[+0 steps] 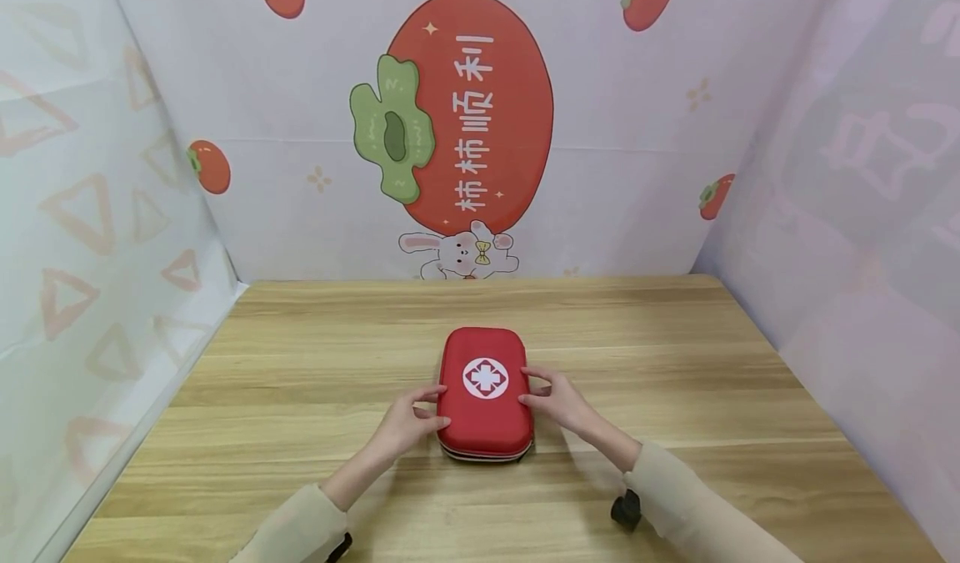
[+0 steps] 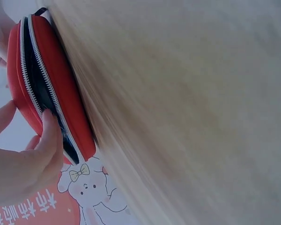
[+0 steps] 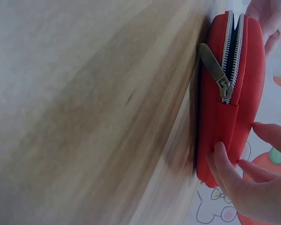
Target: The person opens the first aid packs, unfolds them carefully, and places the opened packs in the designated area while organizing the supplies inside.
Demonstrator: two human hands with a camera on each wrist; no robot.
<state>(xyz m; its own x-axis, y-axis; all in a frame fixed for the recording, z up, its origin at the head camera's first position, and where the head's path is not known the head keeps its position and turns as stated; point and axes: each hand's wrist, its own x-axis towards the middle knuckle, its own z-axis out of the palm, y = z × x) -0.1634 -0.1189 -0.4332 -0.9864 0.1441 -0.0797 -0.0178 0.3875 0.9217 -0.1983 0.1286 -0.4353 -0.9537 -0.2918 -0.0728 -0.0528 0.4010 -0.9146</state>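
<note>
A red zippered first-aid case (image 1: 487,425) with a white cross emblem lies flat on the table. Its zipper is undone along the side facing the left wrist camera, where a dark gap (image 2: 37,79) shows between the two halves. My left hand (image 1: 408,421) pinches the lid's left edge, thumb on top and a fingertip at the gap. On the opposite side, my right hand (image 1: 558,400) holds the case with its thumb on the lid and fingers against the side wall. The zipper pull (image 3: 213,64) hangs at the end of the open stretch on that side.
The wooden table (image 1: 322,338) extends around the case on all sides. A printed cloth backdrop (image 1: 615,204) with persimmons and a rabbit stands behind it, and cloth walls (image 1: 112,213) flank left and right. A dark wrist-worn camera (image 1: 626,510) sits by the right sleeve.
</note>
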